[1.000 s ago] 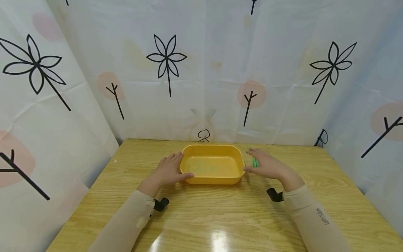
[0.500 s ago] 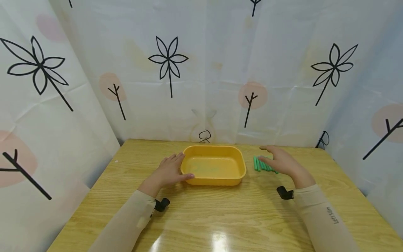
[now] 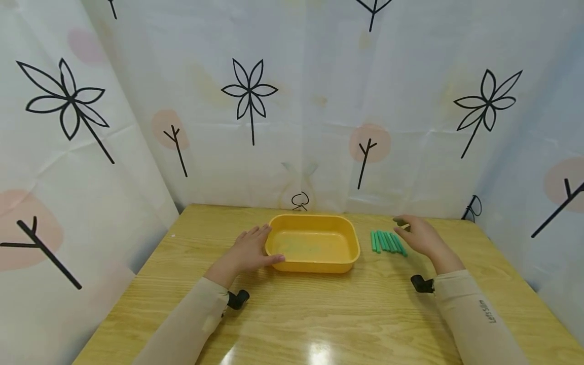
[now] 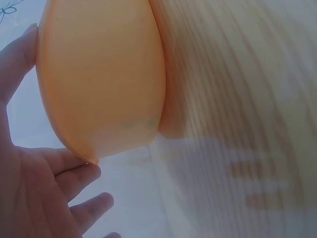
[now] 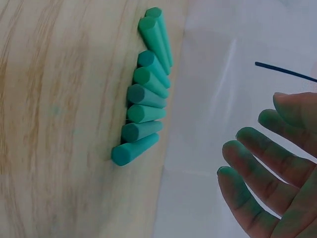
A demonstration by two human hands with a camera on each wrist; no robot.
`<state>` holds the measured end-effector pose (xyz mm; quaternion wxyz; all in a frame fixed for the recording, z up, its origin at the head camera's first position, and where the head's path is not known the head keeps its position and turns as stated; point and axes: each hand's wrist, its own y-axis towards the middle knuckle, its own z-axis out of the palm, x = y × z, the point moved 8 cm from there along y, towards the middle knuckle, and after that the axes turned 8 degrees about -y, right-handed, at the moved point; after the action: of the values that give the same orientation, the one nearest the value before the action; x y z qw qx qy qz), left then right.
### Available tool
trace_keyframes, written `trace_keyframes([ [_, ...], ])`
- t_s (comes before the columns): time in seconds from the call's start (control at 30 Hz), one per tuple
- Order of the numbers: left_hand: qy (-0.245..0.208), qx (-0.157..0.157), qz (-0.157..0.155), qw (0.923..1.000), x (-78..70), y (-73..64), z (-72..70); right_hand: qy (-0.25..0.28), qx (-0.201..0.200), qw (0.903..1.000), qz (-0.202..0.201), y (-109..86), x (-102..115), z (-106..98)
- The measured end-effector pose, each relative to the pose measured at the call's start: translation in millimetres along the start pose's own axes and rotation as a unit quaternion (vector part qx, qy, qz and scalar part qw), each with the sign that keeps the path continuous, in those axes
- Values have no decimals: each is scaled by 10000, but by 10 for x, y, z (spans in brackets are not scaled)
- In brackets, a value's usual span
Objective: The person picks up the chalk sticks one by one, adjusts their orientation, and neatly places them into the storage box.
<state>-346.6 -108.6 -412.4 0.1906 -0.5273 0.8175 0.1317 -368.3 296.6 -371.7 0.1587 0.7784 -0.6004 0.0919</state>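
A shallow yellow plastic basin (image 3: 315, 267) stands on the table. My left hand (image 3: 250, 252) rests at its left end, thumb on the near rim and spread fingers along the left rim. In the left wrist view, the fingertips (image 4: 79, 171) touch the rim of the basin (image 4: 104, 74). Right of the basin, several green chalk sticks (image 3: 387, 242) lie side by side in a loose row. My right hand (image 3: 422, 237) hovers just right of them and holds nothing. Green dust covers its fingers (image 5: 262, 153) in the right wrist view, apart from the chalk sticks (image 5: 143, 113).
The wooden table (image 3: 315, 314) carries the basin and chalk. A white patterned cloth (image 3: 315, 152) hangs behind it and along both sides. A thin black cord (image 3: 472, 207) shows at the back right corner. Each sleeve has a black wrist mount (image 3: 422, 284).
My right hand has moved right from beside the basin, past the green chalk sticks, which it uncovers. My left hand stays on the basin's rim. The head view has shifted slightly.
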Motion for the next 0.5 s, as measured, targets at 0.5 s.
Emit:
trace_keyframes([
  [0.5,50,44,-17,10000,17,5,14,526,522,9969,249,67,-264,153],
])
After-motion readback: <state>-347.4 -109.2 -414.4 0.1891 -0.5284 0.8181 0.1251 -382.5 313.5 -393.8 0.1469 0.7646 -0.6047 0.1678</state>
